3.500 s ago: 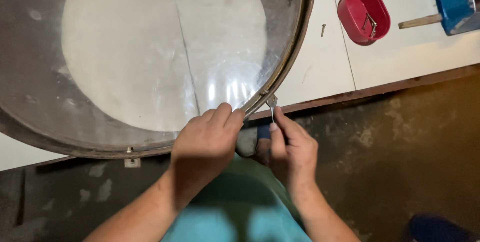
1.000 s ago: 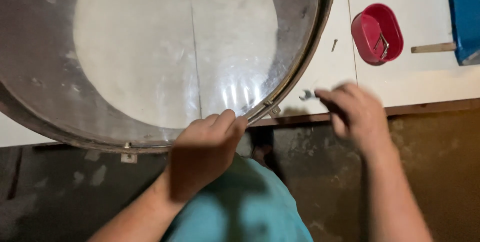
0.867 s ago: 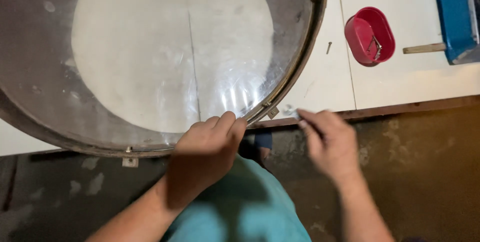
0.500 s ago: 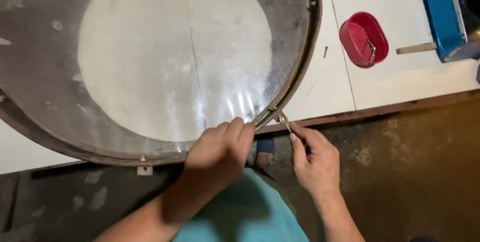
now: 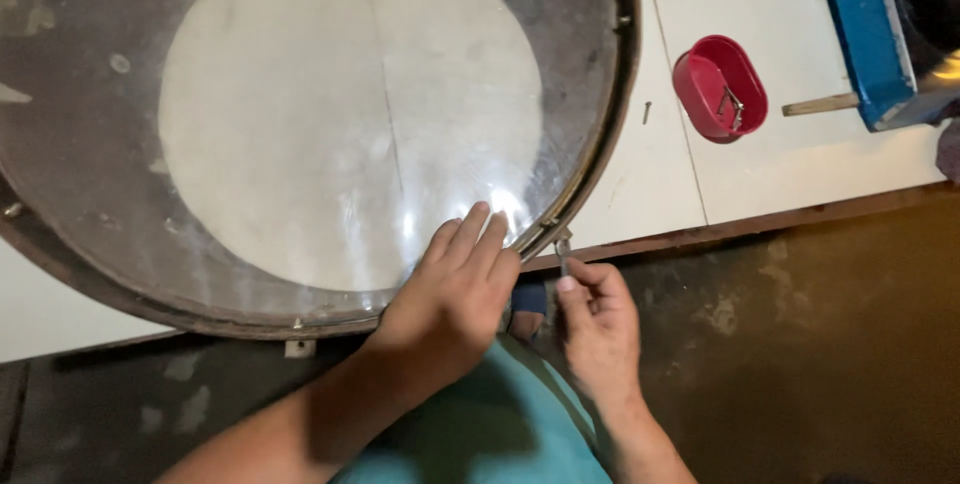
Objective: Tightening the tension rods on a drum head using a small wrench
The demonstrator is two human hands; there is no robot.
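Note:
A large round drum (image 5: 250,144) with a clear skin and a dark metal hoop (image 5: 612,134) lies flat on a white table (image 5: 780,174). My left hand (image 5: 455,294) rests flat on the skin at the drum's near rim. My right hand (image 5: 598,319) pinches a small metal screw (image 5: 563,249) upright against the hoop's near-right edge, just beside a small bracket on the rim.
A red oval dish (image 5: 720,89) holding small metal parts sits on the table to the right. A loose screw (image 5: 647,112) lies next to the drum. A blue box (image 5: 865,34) with a wooden handle (image 5: 820,104) stands at the far right. Dark floor lies below the table edge.
My right hand reached out to the table at the right, came back to the drum's rim and now holds a small screw against the hoop. My left hand stayed on the skin.

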